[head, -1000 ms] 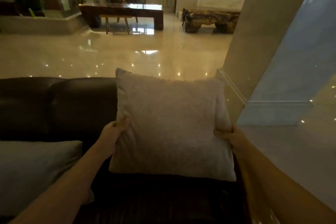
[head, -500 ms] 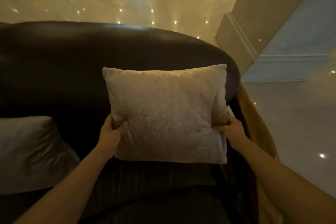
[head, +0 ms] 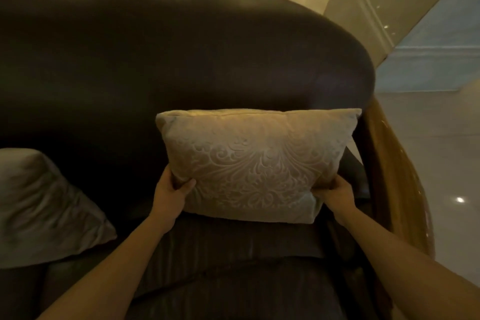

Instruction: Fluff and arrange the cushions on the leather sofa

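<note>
A beige cushion [head: 255, 163] with an embossed floral pattern stands on the seat at the right end of the dark leather sofa [head: 181, 47], leaning toward the backrest. My left hand [head: 170, 193] grips its lower left edge, thumb on the front face. My right hand [head: 337, 193] grips its lower right corner. A second grey cushion [head: 44, 205] lies tilted on the seat at the far left, partly cut off by the frame edge.
The sofa's glossy wooden armrest [head: 394, 189] curves down just right of the cushion. Beyond it is shiny tiled floor [head: 441, 150] and a pale wall pillar with skirting [head: 368, 15]. The ribbed seat cushion [head: 233, 254] lies below my arms.
The cushion has come down from in front of the backrest top onto the seat. My view has tilted downward and closer; the room beyond the sofa is out of view.
</note>
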A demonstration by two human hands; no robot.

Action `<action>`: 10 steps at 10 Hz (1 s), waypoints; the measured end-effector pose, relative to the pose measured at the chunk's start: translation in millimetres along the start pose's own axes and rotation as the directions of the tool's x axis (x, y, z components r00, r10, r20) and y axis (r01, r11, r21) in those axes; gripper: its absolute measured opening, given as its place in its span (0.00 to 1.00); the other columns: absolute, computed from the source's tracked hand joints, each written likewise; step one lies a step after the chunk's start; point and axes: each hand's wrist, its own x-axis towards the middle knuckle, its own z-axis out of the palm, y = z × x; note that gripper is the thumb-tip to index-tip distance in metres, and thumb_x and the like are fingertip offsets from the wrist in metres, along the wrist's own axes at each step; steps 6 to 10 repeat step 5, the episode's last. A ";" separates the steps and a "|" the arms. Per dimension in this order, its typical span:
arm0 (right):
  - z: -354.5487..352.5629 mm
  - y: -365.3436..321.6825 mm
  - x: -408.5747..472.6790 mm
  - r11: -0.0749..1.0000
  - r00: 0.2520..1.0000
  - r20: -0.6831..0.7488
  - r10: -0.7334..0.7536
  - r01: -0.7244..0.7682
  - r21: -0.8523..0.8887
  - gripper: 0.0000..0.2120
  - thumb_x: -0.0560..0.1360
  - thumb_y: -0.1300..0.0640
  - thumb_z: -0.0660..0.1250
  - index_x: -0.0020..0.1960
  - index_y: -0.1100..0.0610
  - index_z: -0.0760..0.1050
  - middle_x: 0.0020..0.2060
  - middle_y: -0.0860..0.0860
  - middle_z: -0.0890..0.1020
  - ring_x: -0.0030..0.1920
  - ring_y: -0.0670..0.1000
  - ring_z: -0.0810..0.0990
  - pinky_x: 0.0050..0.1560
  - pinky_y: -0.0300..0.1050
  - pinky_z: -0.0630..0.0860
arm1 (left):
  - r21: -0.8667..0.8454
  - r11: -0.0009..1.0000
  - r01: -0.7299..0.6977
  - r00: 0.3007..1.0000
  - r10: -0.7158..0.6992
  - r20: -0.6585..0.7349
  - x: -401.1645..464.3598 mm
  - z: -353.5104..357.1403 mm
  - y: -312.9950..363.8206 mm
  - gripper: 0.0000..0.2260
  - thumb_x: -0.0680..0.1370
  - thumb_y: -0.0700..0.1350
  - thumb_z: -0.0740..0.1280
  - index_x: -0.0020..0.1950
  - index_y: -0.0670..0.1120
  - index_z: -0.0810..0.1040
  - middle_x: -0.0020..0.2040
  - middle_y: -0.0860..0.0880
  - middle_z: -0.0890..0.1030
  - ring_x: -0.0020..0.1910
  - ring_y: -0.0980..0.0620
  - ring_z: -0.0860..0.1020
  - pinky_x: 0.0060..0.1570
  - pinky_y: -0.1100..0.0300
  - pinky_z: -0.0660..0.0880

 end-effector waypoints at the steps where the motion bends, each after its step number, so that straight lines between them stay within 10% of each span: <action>1: 5.7 14.9 4.8 0.997 0.998 0.037 0.047 -0.045 -0.056 0.18 0.69 0.63 0.74 0.58 0.55 0.76 0.46 0.49 0.82 0.45 0.48 0.80 0.40 0.42 0.75 | 0.028 0.998 0.049 0.999 -0.049 -0.001 -0.1 2.4 -17.0 0.24 0.78 0.39 0.69 0.71 0.53 0.70 0.61 0.55 0.78 0.63 0.50 0.75 0.62 0.50 0.72; 10: -0.9 12.2 -27.5 0.984 0.992 0.103 -0.077 0.092 -0.150 0.26 0.75 0.46 0.69 0.69 0.54 0.69 0.59 0.51 0.77 0.62 0.57 0.76 0.55 0.48 0.73 | 0.203 0.969 0.139 0.990 -0.132 -0.047 -34.8 -21.3 -10.6 0.28 0.80 0.56 0.64 0.77 0.48 0.63 0.67 0.49 0.75 0.67 0.44 0.74 0.66 0.45 0.72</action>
